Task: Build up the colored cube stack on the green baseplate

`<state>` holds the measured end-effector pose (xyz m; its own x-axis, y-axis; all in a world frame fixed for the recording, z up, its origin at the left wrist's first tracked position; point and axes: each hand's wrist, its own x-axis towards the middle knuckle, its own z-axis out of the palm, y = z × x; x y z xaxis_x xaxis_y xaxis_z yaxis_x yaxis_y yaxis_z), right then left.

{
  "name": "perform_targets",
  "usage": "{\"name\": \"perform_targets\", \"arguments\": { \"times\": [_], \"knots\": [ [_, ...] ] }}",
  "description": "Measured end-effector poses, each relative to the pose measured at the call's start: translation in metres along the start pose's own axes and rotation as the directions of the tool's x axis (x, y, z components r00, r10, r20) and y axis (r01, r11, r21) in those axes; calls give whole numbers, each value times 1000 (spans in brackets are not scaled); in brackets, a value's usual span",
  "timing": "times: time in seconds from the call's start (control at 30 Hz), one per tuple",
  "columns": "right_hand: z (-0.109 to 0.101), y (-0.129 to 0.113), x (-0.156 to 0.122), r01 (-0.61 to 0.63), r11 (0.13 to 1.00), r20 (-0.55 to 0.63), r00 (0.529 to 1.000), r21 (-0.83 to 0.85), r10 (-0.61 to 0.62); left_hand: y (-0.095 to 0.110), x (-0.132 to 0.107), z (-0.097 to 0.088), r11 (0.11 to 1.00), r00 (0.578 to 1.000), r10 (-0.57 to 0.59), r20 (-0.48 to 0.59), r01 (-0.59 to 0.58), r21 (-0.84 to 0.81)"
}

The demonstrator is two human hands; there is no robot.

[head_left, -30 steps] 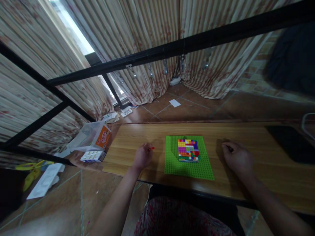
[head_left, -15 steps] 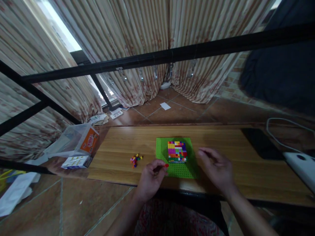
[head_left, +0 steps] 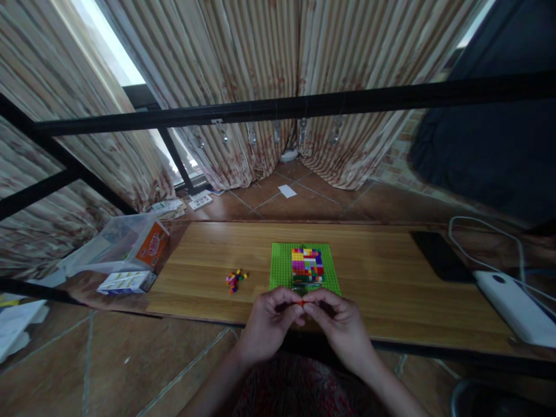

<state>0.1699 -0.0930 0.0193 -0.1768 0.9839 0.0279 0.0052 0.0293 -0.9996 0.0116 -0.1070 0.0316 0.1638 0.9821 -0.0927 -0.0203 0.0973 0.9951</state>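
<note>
Between my two hands, over the near edge of the green baseplate (head_left: 282, 266), is a small red toy brick (head_left: 301, 302). My left hand (head_left: 271, 318) pinches it from one side. The fingertips of my right hand (head_left: 336, 321) close on it from the other, and the fingers of both hands hide much of it. Just beyond them a block of multicoloured bricks (head_left: 308, 265) stands on the baseplate. To the left, a small pile of loose bricks (head_left: 235, 280) lies on the wooden table (head_left: 204, 249).
A dark flat device (head_left: 441, 255) and a white box-like device (head_left: 516, 307) with a cable lie on the right. At the left are a clear plastic bin (head_left: 125, 240) and a small white carton (head_left: 125, 282). A black metal bar (head_left: 260, 111) crosses beyond the table.
My right hand has moved left to meet my left hand and now also grips the red brick. My left hand has drawn slightly nearer to me. The whole view has shifted a little.
</note>
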Motion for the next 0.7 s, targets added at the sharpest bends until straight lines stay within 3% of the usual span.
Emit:
{"name": "perform_targets", "arguments": {
  "times": [0.13,0.2,0.33,0.4,0.47,0.57,0.7],
  "knots": [
    [-6,4,0,-46,996,18,999,72,45,2,5,2,999,998,-16,62,18,-36],
    [-14,10,5,-49,995,-5,999,83,50,0,14,-3,1000,999,-4,35,4,0],
    [-45,36,26,-26,1000,-245,969,-8,24,-2,47,-21,963,989,117,-90,-90,256],
    [-64,55,39,-10,991,-367,929,-135,-40,0,67,-28,882,981,188,-55,-144,449],
    [-82,75,49,12,955,-386,913,-297,-132,4,86,-30,768,976,220,-7,-168,618],
    [-100,99,56,14,875,-387,894,-484,-228,10,105,-25,597,982,179,65,-161,786],
    [-104,112,56,7,804,-372,884,-594,-283,12,117,-18,374,984,103,147,-175,911]
  ]
}}
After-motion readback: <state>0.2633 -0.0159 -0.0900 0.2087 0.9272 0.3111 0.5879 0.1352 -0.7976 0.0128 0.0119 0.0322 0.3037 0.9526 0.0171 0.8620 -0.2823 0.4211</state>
